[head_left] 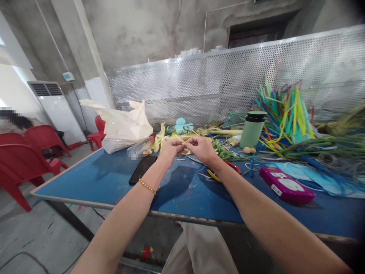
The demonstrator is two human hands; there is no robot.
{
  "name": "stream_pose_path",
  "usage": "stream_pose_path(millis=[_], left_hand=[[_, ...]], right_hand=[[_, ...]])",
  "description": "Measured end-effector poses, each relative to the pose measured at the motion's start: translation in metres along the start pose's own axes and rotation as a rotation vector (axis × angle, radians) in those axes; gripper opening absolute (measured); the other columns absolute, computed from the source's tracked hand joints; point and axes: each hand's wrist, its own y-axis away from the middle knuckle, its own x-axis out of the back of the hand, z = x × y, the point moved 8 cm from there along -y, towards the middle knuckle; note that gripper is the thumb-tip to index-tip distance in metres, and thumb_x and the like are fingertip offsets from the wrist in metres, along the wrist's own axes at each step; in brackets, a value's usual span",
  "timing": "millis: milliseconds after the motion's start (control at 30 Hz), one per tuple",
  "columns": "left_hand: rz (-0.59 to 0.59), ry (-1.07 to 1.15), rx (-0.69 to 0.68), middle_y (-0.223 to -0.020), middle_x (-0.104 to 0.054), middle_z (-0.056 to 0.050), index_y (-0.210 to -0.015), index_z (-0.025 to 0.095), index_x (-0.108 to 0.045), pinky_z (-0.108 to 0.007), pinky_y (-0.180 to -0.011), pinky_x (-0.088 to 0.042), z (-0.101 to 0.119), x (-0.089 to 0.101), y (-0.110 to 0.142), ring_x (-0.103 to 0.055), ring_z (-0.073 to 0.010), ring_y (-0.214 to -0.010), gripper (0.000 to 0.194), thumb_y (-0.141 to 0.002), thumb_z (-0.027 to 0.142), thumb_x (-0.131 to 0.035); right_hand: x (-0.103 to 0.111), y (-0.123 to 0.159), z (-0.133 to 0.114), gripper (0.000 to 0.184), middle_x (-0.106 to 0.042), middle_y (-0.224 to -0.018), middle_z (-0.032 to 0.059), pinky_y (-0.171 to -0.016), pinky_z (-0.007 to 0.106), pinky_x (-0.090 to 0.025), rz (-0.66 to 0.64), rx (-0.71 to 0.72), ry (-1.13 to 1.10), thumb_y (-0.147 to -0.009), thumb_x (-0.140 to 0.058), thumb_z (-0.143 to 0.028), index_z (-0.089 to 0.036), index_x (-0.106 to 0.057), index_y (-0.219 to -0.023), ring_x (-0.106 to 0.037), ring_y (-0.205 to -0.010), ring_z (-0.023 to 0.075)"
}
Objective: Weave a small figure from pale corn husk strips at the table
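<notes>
Above the blue table [105, 182], my left hand [170, 148] and my right hand [202, 149] meet with their fingertips pinched close together. Something small and pale appears between the fingers, too small and covered to name. A beaded gold bracelet [147, 186] circles my left wrist. Beneath my right hand lie metal scissor blades [196, 160], with a yellow handle [213, 176] partly hidden by my forearm. Pale husk-like leaves [160, 139] lie just beyond my left hand, and green leaves [224, 150] are beside my right. A black phone [142, 170] rests left of my left hand.
A white plastic bag [125, 127] and clear bottle [139, 147] stand at the left. Rightward are a green tumbler [252, 132], a magenta box-like device [286, 185], blue masks [302, 173] and colourful strips [296, 114]. Red chairs [42, 139] and a seated person are far left.
</notes>
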Motion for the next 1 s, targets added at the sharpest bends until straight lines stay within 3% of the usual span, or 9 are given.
stream_pose_path(millis=[333,600,833,1000], left_hand=[[-0.015,-0.020,-0.028,-0.062,-0.066,-0.003,-0.064,0.013,-0.065,-0.022,-0.051,-0.035,0.002,0.000,0.001,-0.054,-0.0088,-0.050,0.010,-0.066,0.019,-0.073],[0.061,-0.048,-0.073,-0.059,-0.063,-0.002,-0.062,0.013,-0.066,-0.022,-0.049,-0.035,0.001,0.008,-0.002,-0.052,-0.0079,-0.047,0.006,-0.065,0.018,-0.068],[0.021,-0.065,-0.078,-0.059,-0.063,-0.002,-0.063,0.013,-0.065,-0.021,-0.050,-0.034,0.000,0.004,-0.003,-0.053,-0.0086,-0.049,0.013,-0.063,0.022,-0.073],[0.029,0.025,-0.068,-0.061,-0.064,-0.002,-0.061,0.013,-0.063,-0.021,-0.050,-0.035,-0.003,0.006,-0.003,-0.054,-0.0083,-0.049,0.015,-0.062,0.023,-0.074]], right_hand=[[-0.006,0.002,0.009,0.018,-0.068,-0.059,0.0028,-0.047,0.022,-0.042,-0.042,-0.149,-0.256,-0.077,-0.063,-0.027,-0.014,-0.070,-0.067,-0.056,-0.045,0.0109],[-0.009,0.003,0.016,0.017,-0.065,-0.052,0.0020,-0.040,0.020,-0.039,-0.053,-0.249,-0.281,-0.073,-0.067,-0.024,-0.015,-0.064,-0.059,-0.052,-0.039,0.0094],[-0.008,0.004,0.012,0.022,-0.060,-0.048,-0.0005,-0.043,0.021,-0.038,-0.053,-0.226,-0.247,-0.077,-0.066,-0.029,-0.015,-0.062,-0.061,-0.050,-0.039,0.0094],[-0.004,0.003,0.006,0.023,-0.057,-0.045,-0.0015,-0.047,0.023,-0.037,-0.058,-0.186,-0.108,-0.080,-0.062,-0.026,-0.016,-0.060,-0.060,-0.050,-0.042,0.0104]])
